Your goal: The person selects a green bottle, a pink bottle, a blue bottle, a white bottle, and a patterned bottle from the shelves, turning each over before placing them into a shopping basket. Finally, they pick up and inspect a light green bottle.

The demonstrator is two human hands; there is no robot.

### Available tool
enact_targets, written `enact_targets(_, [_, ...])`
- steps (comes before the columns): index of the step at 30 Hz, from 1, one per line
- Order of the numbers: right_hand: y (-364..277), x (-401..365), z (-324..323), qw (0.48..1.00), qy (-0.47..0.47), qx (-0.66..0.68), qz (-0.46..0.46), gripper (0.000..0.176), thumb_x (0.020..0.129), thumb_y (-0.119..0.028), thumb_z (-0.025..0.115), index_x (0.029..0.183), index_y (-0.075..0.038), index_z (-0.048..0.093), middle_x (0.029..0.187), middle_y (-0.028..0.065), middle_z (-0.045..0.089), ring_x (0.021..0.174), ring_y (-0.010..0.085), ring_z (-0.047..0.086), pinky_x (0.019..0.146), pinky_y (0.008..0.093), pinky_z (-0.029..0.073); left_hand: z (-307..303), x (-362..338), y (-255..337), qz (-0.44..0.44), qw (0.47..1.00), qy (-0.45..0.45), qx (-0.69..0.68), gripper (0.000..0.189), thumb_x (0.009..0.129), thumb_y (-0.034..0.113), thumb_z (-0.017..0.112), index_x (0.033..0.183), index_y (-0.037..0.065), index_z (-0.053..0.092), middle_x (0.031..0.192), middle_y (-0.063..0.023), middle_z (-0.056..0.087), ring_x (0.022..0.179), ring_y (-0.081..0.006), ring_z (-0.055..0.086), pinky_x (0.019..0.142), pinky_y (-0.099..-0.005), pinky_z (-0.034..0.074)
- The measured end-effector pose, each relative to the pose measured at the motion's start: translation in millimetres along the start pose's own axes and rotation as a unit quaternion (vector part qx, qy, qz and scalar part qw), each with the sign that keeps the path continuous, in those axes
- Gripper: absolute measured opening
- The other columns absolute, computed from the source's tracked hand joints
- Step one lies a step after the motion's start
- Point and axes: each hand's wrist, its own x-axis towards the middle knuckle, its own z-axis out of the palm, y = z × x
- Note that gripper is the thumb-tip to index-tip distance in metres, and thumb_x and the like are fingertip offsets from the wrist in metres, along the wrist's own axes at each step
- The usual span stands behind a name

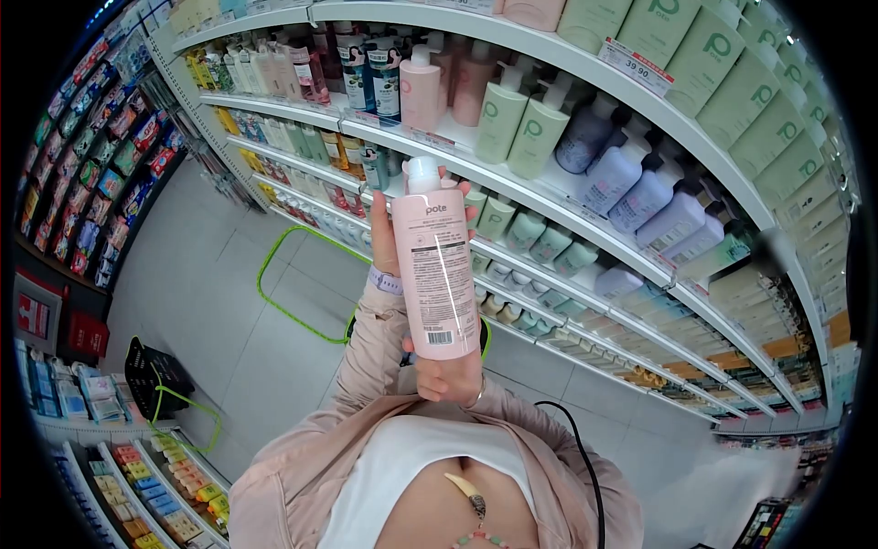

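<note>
A pink pump bottle [439, 274], upright with its printed back label and barcode facing me, is held in front of my chest. Its white pump top [423, 174] points toward the shelves. My left hand [384, 236] wraps around the bottle's upper part from behind, with fingertips showing on the right side. Under the base, my right hand [448, 377] is closed against the bottom end, its fingers partly hidden by the bottle. A similar pink pump bottle [420, 91] stands on the shelf beyond, beside pale green pump bottles [501, 114].
White store shelves [549, 188] curve across the front and right, filled with green and purple bottles [640, 197]. A price tag [636, 66] hangs on the upper edge. Black baskets with green handles [157, 377] sit on the grey tiled floor [229, 302]. Packets line a rack [101, 174] at left.
</note>
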Motion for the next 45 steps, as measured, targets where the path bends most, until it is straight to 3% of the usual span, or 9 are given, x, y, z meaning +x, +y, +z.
enact_targets(2, [-0.9,-1.1,-2.0,0.999,0.011,0.052,0.006,0.108,0.063,-0.083,0.031,0.123,0.007,0.033,0.087,0.0135,0.053,0.064,0.0276,0.051,0.056,0.0374,0.038,2.3,1.7,-2.2,-0.001,0.995,0.084,0.058,0.085,0.077,0.071,0.032,0.131,0.006,0.03,0.121,-0.0177,0.045,0.101,-0.0339,0.053,0.079,-0.0445,0.048])
enact_targets(5, [-3.4,-1.9,-2.5,0.994,-0.025,0.107,0.028,0.109,0.061,-0.084,0.034,0.124,0.005,0.032,0.089,0.0133,0.053,0.069,0.0292,0.051,0.061,0.0396,0.037,-0.9,3.4,-3.8,-0.003,0.991,0.118,0.065,0.082,0.078,0.069,0.031,0.13,0.006,0.032,0.121,-0.0177,0.045,0.1,-0.0332,0.053,0.078,-0.0439,0.048])
enact_targets(13, [-1.0,-1.5,8.6,0.996,0.086,0.012,0.016,0.111,0.054,-0.088,0.03,0.121,0.001,0.039,0.086,0.0114,0.05,0.067,0.0264,0.048,0.056,0.0372,0.035,-8.7,5.0,-1.8,-0.036,0.997,0.071,-0.001,0.074,0.079,0.067,0.03,0.124,0.008,0.039,0.119,-0.0179,0.049,0.096,-0.031,0.055,0.077,-0.0444,0.048])
enact_targets(18, [0.5,-1.6,10.7,0.996,0.084,-0.018,0.015,0.113,0.054,-0.09,0.026,0.12,0.0,0.039,0.082,0.0097,0.047,0.065,0.0236,0.046,0.055,0.0347,0.035,-6.7,4.9,-2.9,-0.04,0.998,0.051,-0.01,0.074,0.079,0.066,0.031,0.124,0.008,0.038,0.119,-0.0182,0.048,0.094,-0.0313,0.056,0.077,-0.0451,0.048])
enact_targets(20, [1.5,-0.9,11.6,0.997,0.073,-0.02,0.017,0.113,0.054,-0.09,0.026,0.12,0.0,0.039,0.081,0.0091,0.047,0.065,0.0227,0.045,0.055,0.0339,0.035,-5.2,4.6,-2.6,-0.033,0.998,0.032,-0.037,0.076,0.08,0.062,0.031,0.13,0.004,0.031,0.12,-0.0211,0.046,0.093,-0.0351,0.057,0.076,-0.0463,0.049])
enact_targets(29, [8.0,-1.2,9.9,0.996,0.074,-0.035,0.016,0.112,0.056,-0.09,0.025,0.12,0.0,0.04,0.079,0.0068,0.045,0.064,0.0206,0.045,0.055,0.0325,0.036,-6.9,-1.3,1.3,-0.037,0.999,0.009,-0.017,0.073,0.079,0.064,0.032,0.125,0.007,0.036,0.119,-0.0185,0.047,0.095,-0.0334,0.056,0.078,-0.046,0.049])
enact_targets(32, [9.7,-2.0,7.9,0.995,0.082,-0.044,0.017,0.112,0.055,-0.089,0.026,0.121,0.0,0.039,0.079,0.006,0.045,0.065,0.0202,0.045,0.055,0.032,0.035,0.8,-4.3,1.7,-0.021,0.999,0.044,-0.003,0.075,0.081,0.061,0.031,0.129,0.003,0.031,0.116,-0.02,0.047,0.088,-0.0324,0.059,0.075,-0.0443,0.05])
enact_targets(35, [10.8,-1.1,6.8,0.996,0.083,-0.039,0.025,0.112,0.055,-0.089,0.027,0.122,-0.001,0.038,0.079,0.0055,0.045,0.066,0.0199,0.045,0.055,0.0316,0.035,-4.4,-7.9,4.5,-0.037,0.998,0.046,-0.005,0.074,0.079,0.065,0.031,0.125,0.007,0.037,0.119,-0.017,0.048,0.095,-0.0311,0.057,0.078,-0.0434,0.049])
enact_targets(45, [15.2,-0.4,9.5,0.99,0.12,-0.064,0.028,0.113,0.054,-0.088,0.036,0.123,0.001,0.036,0.072,0.0033,0.042,0.062,0.0161,0.039,0.055,0.0286,0.035,-4.7,-13.8,4.4,-0.023,0.998,0.065,-0.016,0.072,0.08,0.063,0.033,0.124,0.006,0.039,0.118,-0.0172,0.049,0.094,-0.03,0.057,0.077,-0.0423,0.049])
